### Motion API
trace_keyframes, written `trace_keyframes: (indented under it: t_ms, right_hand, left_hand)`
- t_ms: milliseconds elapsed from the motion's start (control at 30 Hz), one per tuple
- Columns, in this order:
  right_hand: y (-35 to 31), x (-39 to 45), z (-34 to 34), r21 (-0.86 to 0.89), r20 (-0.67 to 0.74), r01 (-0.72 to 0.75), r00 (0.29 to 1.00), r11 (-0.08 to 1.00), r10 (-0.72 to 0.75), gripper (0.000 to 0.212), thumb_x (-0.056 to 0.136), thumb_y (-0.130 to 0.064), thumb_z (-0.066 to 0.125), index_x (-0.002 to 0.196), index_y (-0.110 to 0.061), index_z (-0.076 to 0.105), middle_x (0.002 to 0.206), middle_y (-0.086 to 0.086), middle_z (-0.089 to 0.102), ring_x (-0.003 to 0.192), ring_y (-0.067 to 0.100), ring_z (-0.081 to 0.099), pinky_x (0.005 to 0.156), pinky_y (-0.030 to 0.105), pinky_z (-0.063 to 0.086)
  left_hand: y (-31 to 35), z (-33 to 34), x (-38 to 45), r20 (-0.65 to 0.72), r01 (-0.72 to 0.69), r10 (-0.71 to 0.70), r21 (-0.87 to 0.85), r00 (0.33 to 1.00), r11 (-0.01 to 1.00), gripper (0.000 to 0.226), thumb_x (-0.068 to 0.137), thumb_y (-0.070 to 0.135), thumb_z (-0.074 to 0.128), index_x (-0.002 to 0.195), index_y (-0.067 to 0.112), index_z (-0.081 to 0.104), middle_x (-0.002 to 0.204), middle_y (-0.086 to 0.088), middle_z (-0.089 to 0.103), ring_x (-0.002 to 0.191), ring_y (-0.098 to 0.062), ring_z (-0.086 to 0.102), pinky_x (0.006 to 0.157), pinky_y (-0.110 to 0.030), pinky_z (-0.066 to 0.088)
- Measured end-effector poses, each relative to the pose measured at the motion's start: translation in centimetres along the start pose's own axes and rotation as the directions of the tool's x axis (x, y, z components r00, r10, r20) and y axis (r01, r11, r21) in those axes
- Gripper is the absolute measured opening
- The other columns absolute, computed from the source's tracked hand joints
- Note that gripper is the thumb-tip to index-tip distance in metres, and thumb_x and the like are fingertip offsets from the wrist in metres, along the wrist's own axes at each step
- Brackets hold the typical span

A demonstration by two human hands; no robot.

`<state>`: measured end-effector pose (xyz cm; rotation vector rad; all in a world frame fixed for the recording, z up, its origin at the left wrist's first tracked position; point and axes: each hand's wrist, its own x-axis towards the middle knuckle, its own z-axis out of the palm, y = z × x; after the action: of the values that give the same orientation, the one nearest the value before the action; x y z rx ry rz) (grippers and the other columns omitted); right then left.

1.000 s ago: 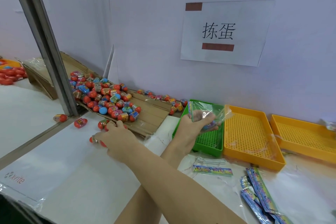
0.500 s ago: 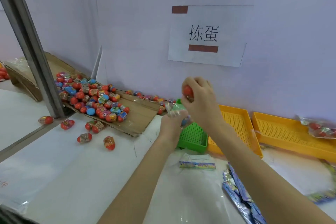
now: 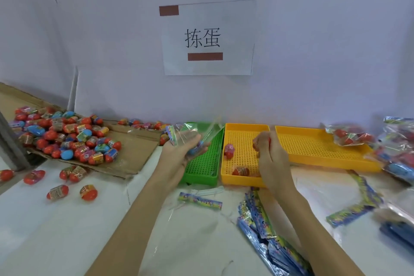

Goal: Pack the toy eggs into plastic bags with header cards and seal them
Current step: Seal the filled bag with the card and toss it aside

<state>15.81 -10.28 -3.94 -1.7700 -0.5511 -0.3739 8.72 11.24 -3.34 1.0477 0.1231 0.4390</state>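
Note:
My left hand [image 3: 179, 152] grips a clear plastic bag [image 3: 201, 132] with a coloured header card at its left end, held above the green tray [image 3: 201, 170]. A blue toy egg [image 3: 195, 150] shows inside the bag. My right hand [image 3: 267, 152] hovers over the near yellow tray [image 3: 244, 136], fingers curled round a red toy egg [image 3: 269, 141] that is mostly hidden. A pink egg [image 3: 229, 151] and a red egg [image 3: 240, 171] lie in that tray. Many toy eggs [image 3: 67, 134] are piled on flat cardboard at the left.
Loose eggs [image 3: 57, 191] lie on the white table at the left. A second yellow tray [image 3: 313, 148] holds a packed bag [image 3: 349, 135], with more bags at the far right. A stack of header cards [image 3: 264, 226] and a flat empty bag [image 3: 199, 200] lie near my arms.
My right hand left the egg pile, rose beside the bag, then moved right over the yellow tray. Two eggs now lie in that tray. The view swung right.

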Motion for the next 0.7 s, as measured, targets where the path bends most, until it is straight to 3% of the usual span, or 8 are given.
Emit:
trace_keyframes:
  t_ms: [100,233,367,533,600,700]
  right_hand:
    - [-0.4,-0.1,-0.6,0.11,-0.03,-0.046,0.998,0.993,0.049,0.041,0.108,-0.049,0.033,0.096,-0.018,0.057,0.064,-0.011,0.053,0.051,0.006,0.043,0.05,0.027,0.036]
    - [-1.2,0.2,-1.1,0.331,0.022,-0.115,0.993,0.937,0.114,0.017,0.106,-0.031,0.054,0.109,-0.017,0.063,0.089,-0.006,0.072,0.066,0.009,0.059,0.061,0.028,0.051]
    - [-1.7,-0.4,-0.6,0.404,0.09,-0.208,0.978,0.891,0.187,0.025,0.098,-0.026,0.069,0.122,-0.02,0.067,0.104,-0.006,0.078,0.09,0.013,0.075,0.069,0.023,0.059]
    - [-2.0,-0.7,-0.5,0.218,0.042,-0.063,0.998,0.974,0.055,0.028,0.094,-0.025,0.074,0.121,-0.02,0.068,0.113,-0.007,0.074,0.067,0.016,0.074,0.055,0.024,0.058]
    - [-2.1,-0.9,-0.7,0.086,0.031,0.046,0.998,0.995,-0.048,0.028,0.095,-0.025,0.072,0.122,-0.019,0.068,0.115,-0.008,0.073,0.062,0.012,0.072,0.056,0.024,0.059]
    - [-2.3,-1.0,-0.8,-0.019,-0.098,0.13,0.986,0.991,-0.131,0.029,0.097,-0.021,0.07,0.126,-0.018,0.065,0.115,-0.005,0.072,0.07,0.008,0.072,0.059,0.024,0.06]
  left_hand:
    - [0.0,-0.1,-0.1,0.108,-0.019,0.008,0.097,0.994,0.995,0.038,0.086,0.006,0.076,0.121,0.003,0.063,0.125,-0.021,0.072,0.107,-0.042,0.074,0.081,-0.037,0.064]
    - [-0.2,0.1,-0.5,0.239,-0.107,0.054,0.216,0.97,0.971,0.042,0.088,0.01,0.081,0.127,0.011,0.065,0.133,-0.011,0.07,0.114,-0.037,0.071,0.083,-0.037,0.063]
    - [-0.4,0.4,-0.8,0.311,-0.182,0.078,0.323,0.947,0.929,0.046,0.083,0.018,0.085,0.126,0.024,0.07,0.136,-0.004,0.069,0.115,-0.032,0.071,0.095,-0.042,0.06]
    - [-0.2,0.6,-0.9,0.367,-0.241,0.068,0.45,0.928,0.86,0.054,0.086,0.021,0.085,0.135,0.027,0.063,0.139,0.002,0.067,0.133,-0.018,0.06,0.108,-0.043,0.05]
    - [0.0,0.6,-1.0,0.388,-0.239,0.047,0.464,0.921,0.853,0.054,0.087,0.022,0.084,0.136,0.031,0.062,0.139,0.004,0.067,0.133,-0.015,0.06,0.108,-0.036,0.051]
    - [0.3,0.8,-1.2,0.388,-0.234,0.035,0.478,0.921,0.847,0.055,0.084,0.027,0.086,0.134,0.033,0.063,0.136,0.005,0.068,0.128,-0.012,0.064,0.101,-0.021,0.052]
